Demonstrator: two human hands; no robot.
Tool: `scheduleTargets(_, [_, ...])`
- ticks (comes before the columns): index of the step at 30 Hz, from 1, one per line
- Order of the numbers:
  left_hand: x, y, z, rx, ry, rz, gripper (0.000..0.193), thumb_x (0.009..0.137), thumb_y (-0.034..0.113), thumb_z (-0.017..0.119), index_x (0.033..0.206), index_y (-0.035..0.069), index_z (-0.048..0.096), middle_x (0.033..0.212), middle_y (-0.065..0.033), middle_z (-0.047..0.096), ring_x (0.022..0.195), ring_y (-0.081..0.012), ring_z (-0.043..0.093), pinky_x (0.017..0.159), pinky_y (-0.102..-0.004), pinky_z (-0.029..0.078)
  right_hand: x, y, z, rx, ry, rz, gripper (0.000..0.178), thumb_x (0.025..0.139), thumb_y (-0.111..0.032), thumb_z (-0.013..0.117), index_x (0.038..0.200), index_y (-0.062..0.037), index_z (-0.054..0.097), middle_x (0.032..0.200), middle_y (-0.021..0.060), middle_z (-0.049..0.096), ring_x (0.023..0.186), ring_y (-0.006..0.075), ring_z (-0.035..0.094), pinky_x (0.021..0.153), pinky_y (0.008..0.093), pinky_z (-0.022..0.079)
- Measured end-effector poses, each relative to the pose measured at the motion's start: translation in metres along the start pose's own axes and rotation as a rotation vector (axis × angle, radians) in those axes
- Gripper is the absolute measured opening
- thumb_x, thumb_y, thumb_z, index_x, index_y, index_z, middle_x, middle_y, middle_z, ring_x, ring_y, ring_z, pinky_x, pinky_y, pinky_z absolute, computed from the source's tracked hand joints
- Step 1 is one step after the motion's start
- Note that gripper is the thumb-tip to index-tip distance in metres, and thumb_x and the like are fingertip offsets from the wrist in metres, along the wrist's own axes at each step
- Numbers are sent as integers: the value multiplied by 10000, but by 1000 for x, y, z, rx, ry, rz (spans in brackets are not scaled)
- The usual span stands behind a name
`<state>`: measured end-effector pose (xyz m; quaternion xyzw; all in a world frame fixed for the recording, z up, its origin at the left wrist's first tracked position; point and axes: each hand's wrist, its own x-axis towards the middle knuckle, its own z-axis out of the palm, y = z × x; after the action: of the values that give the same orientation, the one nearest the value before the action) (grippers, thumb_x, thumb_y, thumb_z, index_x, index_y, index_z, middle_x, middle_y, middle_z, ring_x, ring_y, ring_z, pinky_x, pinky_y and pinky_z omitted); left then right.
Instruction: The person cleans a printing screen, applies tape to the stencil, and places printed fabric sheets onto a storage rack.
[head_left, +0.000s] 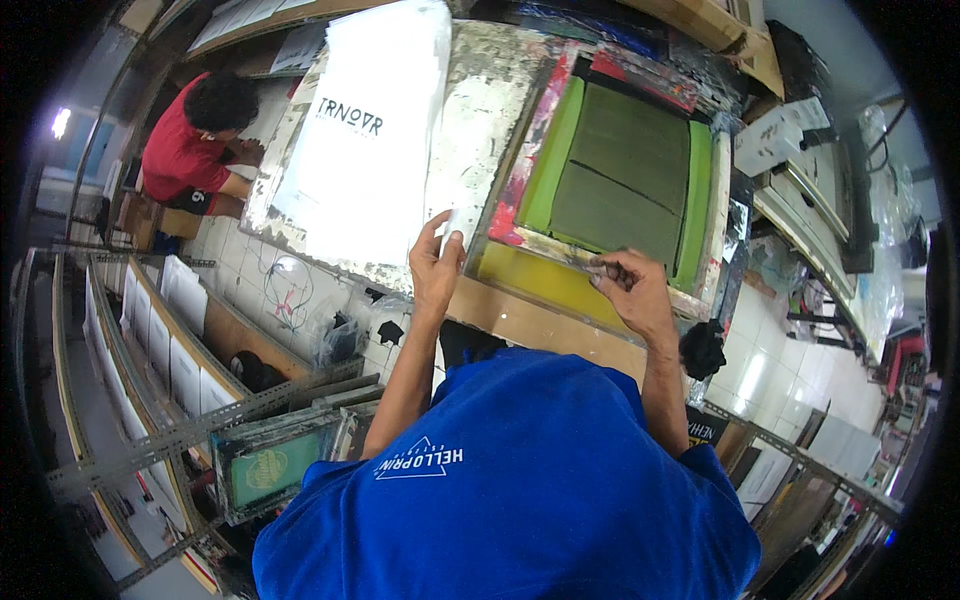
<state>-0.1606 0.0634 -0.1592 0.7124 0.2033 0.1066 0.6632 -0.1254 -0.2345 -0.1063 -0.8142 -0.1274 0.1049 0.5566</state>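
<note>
My left hand [437, 268] is raised over the near edge of the worktable [468, 165], its thumb and forefinger curled around a small whitish piece that I cannot make out. My right hand [640, 290] pinches the near edge of a silk-screen frame [562, 250] with thumb and fingers. The frame's mesh [630, 165] is dark olive, with bright green strips along its sides and a dark line across it. Beneath its near edge shows a yellow panel [545, 283]. Left of the frame lies a stack of white plastic bags [375, 170] with black print.
Someone in a red shirt [180, 145] crouches beyond the table's left side. Racks with boards [170, 350] and more screen frames [270, 465] stand at lower left. A dark cloth bundle [703, 348] hangs near my right forearm. Equipment [810, 195] stands at right.
</note>
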Motion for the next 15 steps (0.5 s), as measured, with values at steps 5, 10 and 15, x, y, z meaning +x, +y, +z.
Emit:
scheduleTargets(5, [-21, 43, -9, 85, -243, 157, 349, 959, 90, 593, 1299, 9, 606, 663, 41, 509, 610, -43, 432, 544, -222, 328, 43, -52, 34, -51, 46, -246, 235, 737, -42, 756, 970, -17, 734, 703, 48, 543, 591, 93, 497, 537, 270, 389])
scheduleTargets(10, [-33, 70, -5, 102, -324, 282, 317, 935, 86, 603, 1238, 7, 655, 619, 23, 525, 574, -47, 440, 516, -237, 340, 59, -68, 55, -41, -53, -288, 216, 734, -66, 757, 942, -11, 737, 680, 48, 549, 562, 99, 504, 518, 276, 387])
scheduleTargets(15, [-35, 67, -5, 177, -330, 357, 294, 934, 79, 605, 1208, -6, 670, 605, 13, 534, 554, -51, 444, 496, -242, 344, 60, -61, 63, 64, -98, -302, 164, 743, -22, 762, 902, 6, 735, 717, -17, 558, 580, 24, 440, 515, 209, 337])
